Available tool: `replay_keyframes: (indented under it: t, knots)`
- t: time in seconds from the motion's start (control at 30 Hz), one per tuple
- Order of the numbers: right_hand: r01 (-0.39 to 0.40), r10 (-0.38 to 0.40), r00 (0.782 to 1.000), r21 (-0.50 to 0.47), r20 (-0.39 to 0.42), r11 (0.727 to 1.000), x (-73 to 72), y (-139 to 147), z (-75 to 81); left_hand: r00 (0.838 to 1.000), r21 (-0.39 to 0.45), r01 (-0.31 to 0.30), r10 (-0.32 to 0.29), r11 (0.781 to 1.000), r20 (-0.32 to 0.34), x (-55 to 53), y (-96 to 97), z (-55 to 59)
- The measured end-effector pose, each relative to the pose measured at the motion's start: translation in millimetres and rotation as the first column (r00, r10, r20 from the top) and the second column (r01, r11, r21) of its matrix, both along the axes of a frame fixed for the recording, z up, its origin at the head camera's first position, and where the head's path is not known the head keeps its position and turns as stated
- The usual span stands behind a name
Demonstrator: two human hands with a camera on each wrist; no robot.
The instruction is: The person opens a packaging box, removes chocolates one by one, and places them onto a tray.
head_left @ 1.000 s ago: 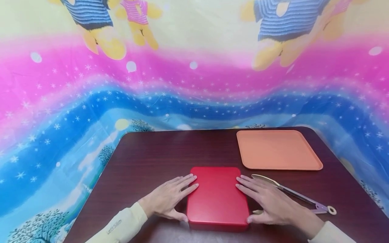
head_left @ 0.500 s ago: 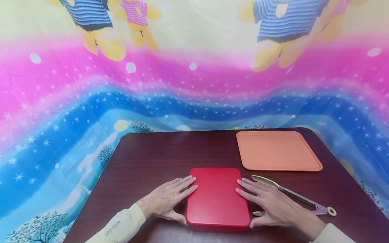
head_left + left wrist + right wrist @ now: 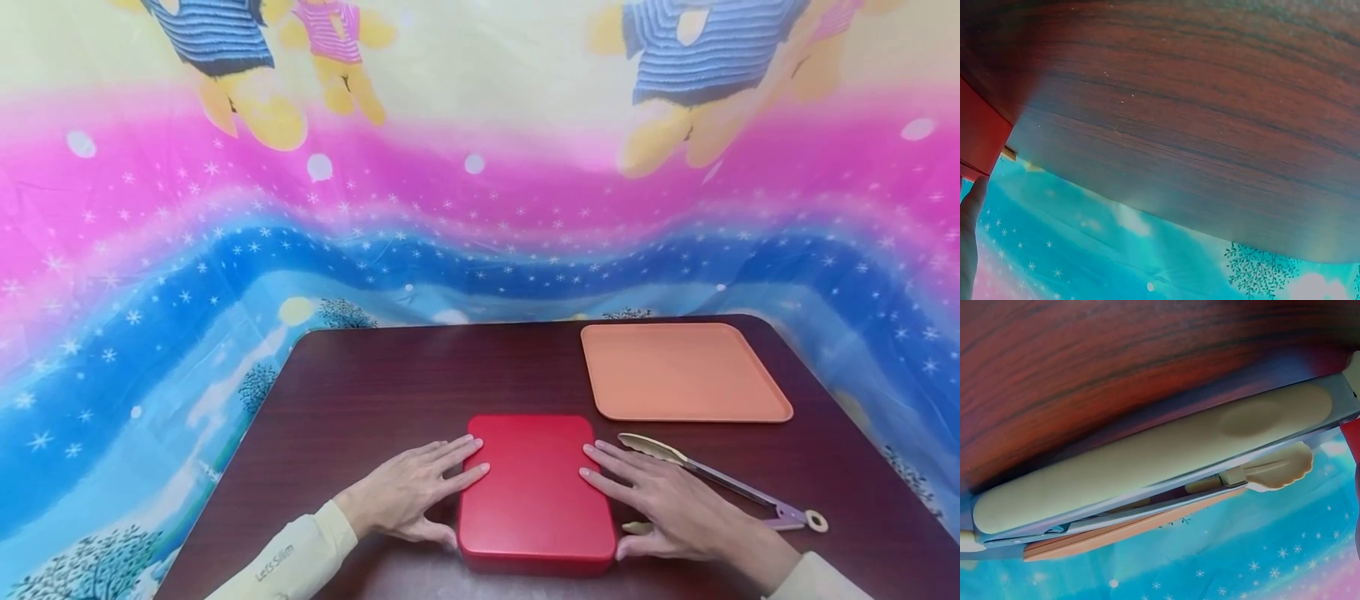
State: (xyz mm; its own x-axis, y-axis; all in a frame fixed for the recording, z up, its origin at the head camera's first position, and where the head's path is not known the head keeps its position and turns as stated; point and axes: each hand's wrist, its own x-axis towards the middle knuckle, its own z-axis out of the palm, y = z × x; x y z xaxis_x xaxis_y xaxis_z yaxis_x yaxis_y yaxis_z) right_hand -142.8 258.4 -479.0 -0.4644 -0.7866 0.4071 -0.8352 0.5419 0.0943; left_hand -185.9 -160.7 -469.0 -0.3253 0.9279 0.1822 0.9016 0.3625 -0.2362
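A closed red rectangular box (image 3: 536, 492) with rounded corners sits near the front of the dark wooden table. My left hand (image 3: 412, 496) lies along its left side, fingertips on the top edge and thumb by the front left corner. On the opposite side my right hand (image 3: 667, 504) touches the right edge with extended fingers, its thumb near the front right corner. Tongs (image 3: 723, 478) with beige tips lie partly behind the right hand. Their beige-covered handle (image 3: 1154, 459) fills the middle of the right wrist view. At the left wrist view's edge, a corner of the box shows.
An orange tray (image 3: 682, 375) lies flat at the back right of the table (image 3: 420, 375). Behind the table hangs a printed cloth (image 3: 480, 200) with bears, snowflakes and trees. The table's rounded far corners meet this cloth.
The hands and the box keep nearly the same places; the left thumb has shifted slightly at the front corner. The head view has drifted a little.
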Motion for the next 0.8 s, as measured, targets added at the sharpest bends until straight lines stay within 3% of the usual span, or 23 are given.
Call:
replay_keyframes:
  t: [0.4, 0.8]
  knots:
    - [-0.01, 0.01, 1.0, -0.025, -0.014, 1.0, -1.8, 0.1, 0.4, 0.999, 0.028, 0.043, -0.043, 0.999, -0.022, -4.6, 0.3, 3.7]
    - [-0.024, 0.025, 1.0, -0.106, 0.004, 0.994, -4.3, -1.5, 1.4, 1.0, 0.066, 0.002, -0.004, 0.998, 0.028, -8.1, 2.0, 6.6]
